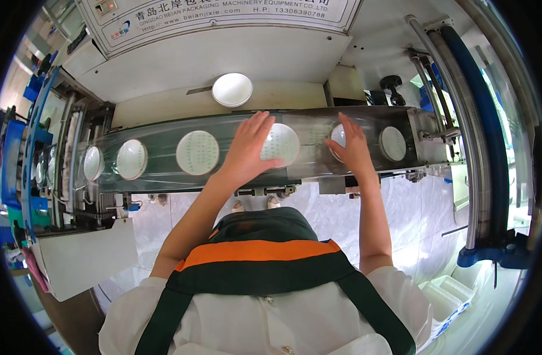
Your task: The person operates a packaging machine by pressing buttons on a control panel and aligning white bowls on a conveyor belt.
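Observation:
Round white bowls or dishes lie in a row under clear plastic film on a packaging machine's conveyor belt (160,168). My left hand (253,148) is spread at the left side of a round white piece (282,144), its fingers overlapping the edge. My right hand (353,144) rests over the right part of another white piece (337,140), with thumb and fingers apart. Further right lies a piece under the film (392,143); to the left are a large one (197,152) and a smaller one (132,159). Whether my hands press on the film I cannot tell.
An empty white bowl (232,90) stands on the ledge behind the belt. The white machine housing (208,57) rises beyond it. Metal rollers and a blue roller (488,133) are at the right, a roller assembly (69,159) at the left. White plastic baskets (444,297) stand low at the right.

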Demonstrator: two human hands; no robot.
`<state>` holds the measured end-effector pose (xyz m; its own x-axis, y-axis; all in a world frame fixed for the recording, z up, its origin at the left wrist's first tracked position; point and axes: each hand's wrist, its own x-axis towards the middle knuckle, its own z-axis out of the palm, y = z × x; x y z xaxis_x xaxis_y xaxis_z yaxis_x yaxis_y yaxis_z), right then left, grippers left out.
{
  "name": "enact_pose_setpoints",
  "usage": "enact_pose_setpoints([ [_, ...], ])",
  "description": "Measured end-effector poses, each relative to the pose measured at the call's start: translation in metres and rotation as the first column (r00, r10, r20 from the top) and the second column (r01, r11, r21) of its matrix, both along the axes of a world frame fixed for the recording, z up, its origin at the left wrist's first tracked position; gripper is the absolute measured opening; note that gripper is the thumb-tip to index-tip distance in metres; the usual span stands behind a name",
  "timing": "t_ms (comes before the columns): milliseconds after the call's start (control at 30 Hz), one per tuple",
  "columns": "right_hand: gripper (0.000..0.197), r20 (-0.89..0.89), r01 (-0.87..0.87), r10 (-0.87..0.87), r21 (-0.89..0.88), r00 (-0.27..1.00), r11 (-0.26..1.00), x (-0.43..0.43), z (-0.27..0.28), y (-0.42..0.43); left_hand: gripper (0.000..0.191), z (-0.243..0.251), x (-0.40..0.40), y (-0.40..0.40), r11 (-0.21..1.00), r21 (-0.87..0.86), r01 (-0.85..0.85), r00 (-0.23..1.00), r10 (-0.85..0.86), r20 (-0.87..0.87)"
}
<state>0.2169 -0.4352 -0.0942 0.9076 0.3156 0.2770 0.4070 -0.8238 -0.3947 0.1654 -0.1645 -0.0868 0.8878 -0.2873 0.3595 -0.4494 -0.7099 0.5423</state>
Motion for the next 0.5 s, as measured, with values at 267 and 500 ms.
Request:
enact_pose_setpoints([
  [267, 0.105, -0.293, -0.184, 0.149, -0.096, 0.944, 0.978, -0.006, 0.005, 0.002, 0.107, -0.01, 0.003, 0.012, 0.972, 0.231, 0.05, 0.963, 0.014, -0.269],
  [500, 0.106, -0.258, -0.259, 0.256, 0.024, 0.932, 0.966, -0.023, -0.001, 0.037, 0.109, -0.012, 0.008, -0.012, 0.978, 0.153, 0.145, 0.974, -0.114, -0.195],
])
